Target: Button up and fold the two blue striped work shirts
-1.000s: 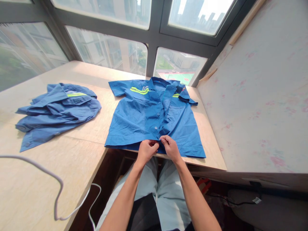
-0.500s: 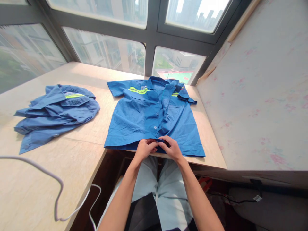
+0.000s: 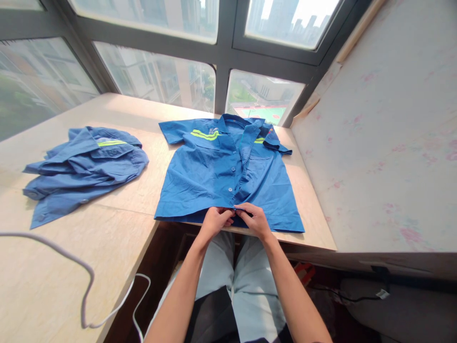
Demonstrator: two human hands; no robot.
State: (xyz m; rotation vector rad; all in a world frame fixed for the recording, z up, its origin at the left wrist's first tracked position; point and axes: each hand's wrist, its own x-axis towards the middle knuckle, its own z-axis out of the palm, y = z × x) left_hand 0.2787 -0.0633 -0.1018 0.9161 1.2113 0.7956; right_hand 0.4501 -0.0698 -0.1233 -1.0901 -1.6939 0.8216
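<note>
A blue short-sleeved work shirt (image 3: pixel 203 176) with yellow-green stripes lies front side up, its collar toward the window. Its front is partly open, and a few buttons show down the middle. At the bottom hem, my left hand (image 3: pixel 216 220) pinches the edge of the front placket. My right hand (image 3: pixel 253 220) is closed on the hem just beside it, fingertips almost touching the left ones. Whatever button or buttonhole lies between the fingertips is hidden. A second blue work shirt (image 3: pixel 89 166) lies crumpled to the left, apart from both hands.
The pale wooden tabletop (image 3: pixel 143 202) ends right in front of my legs. A white cable (image 3: pixel 85 271) loops across its left part and hangs over the edge. Windows (image 3: pixel 157 76) stand behind, and a flowered wall (image 3: pixel 385 143) bounds the right side.
My right fingers have shifted slightly and pinch closer to the left fingertips at the hem. Both shirts stay in place; the view has tilted a little.
</note>
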